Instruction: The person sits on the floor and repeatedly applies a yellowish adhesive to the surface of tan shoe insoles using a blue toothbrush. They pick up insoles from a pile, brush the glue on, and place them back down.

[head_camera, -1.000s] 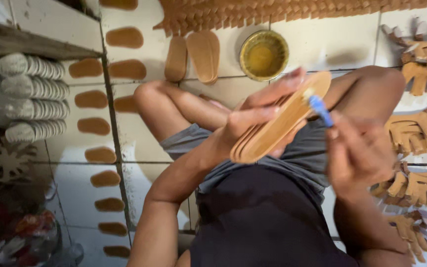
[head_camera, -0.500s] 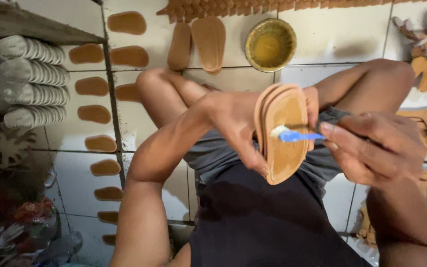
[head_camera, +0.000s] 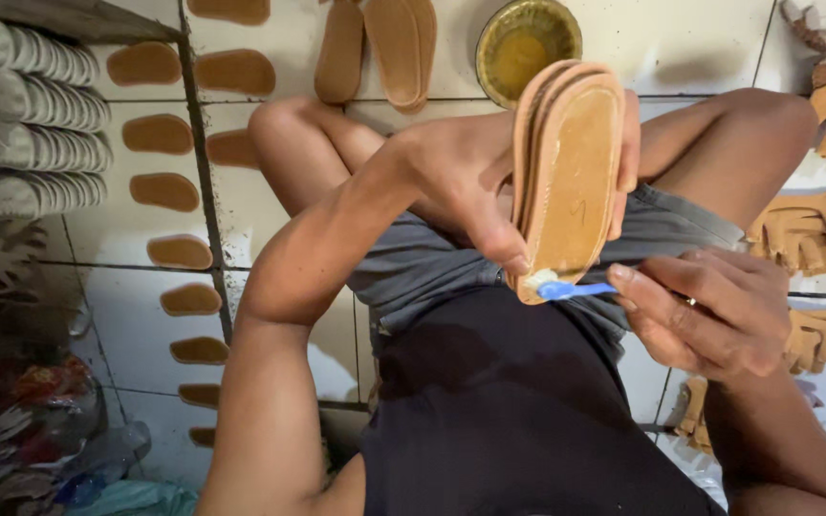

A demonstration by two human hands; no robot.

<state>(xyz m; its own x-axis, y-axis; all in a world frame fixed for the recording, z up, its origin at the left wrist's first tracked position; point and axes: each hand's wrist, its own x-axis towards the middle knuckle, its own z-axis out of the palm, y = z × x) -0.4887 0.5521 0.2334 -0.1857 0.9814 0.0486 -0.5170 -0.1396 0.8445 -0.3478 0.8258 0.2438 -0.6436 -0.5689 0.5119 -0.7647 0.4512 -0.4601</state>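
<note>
holding a stack of tan soles [head_camera: 574,172] upright over the lap, the left hand [head_camera: 475,182] wraps them from the side, thumb pressed on the near face low down and fingers curled round the far edge. the top sole faces the camera, its lower tip just above the dark shirt [head_camera: 518,411]. the right hand [head_camera: 709,311] pinches the blue handle of a brush [head_camera: 566,289] between thumb and fingertips, the rest of the fingers folded in; the pale bristle end touches the bottom tip of the top sole, right beside the left thumb. both knees are drawn up on a white tiled floor [head_camera: 270,229]. a round yellow bowl [head_camera: 528,43] stands on the tiles beyond the knees, with two more soles [head_camera: 375,48] lying to its left. small brown pieces [head_camera: 160,191] lie in rows on the tiles at left, next to stacks of pale soles [head_camera: 31,115] on a shelf. tan strap cut-outs [head_camera: 815,229] lie in piles at right.
</note>
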